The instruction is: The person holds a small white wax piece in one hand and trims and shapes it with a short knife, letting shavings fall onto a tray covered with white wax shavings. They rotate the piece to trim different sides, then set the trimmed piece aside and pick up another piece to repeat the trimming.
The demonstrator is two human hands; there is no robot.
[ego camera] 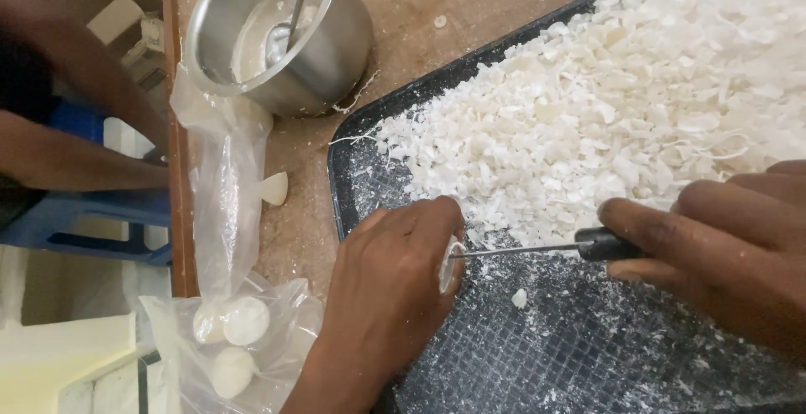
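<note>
Head view looks down on a black tray with a gridded floor, set on a brown wooden table. The left hand is curled shut around a small white round piece, of which only an edge shows between the fingers at the near left part of the tray. The right hand grips the black handle of a thin metal tool — its slim shaft runs level to the left and its tip meets the white piece in the left hand. A big heap of white shavings fills the far right of the tray, and white dust and one loose chip lie on the bare grid below the tool.

Left of the tray, a clear plastic bag lies on the table; its lower part holds three white rounded pieces. One more white piece rests just beside the bag. A steel pot stands beyond the tray's corner with a spoon inside — the contents look whitish. At the far left, another person's arm reaches across above a blue stool.
</note>
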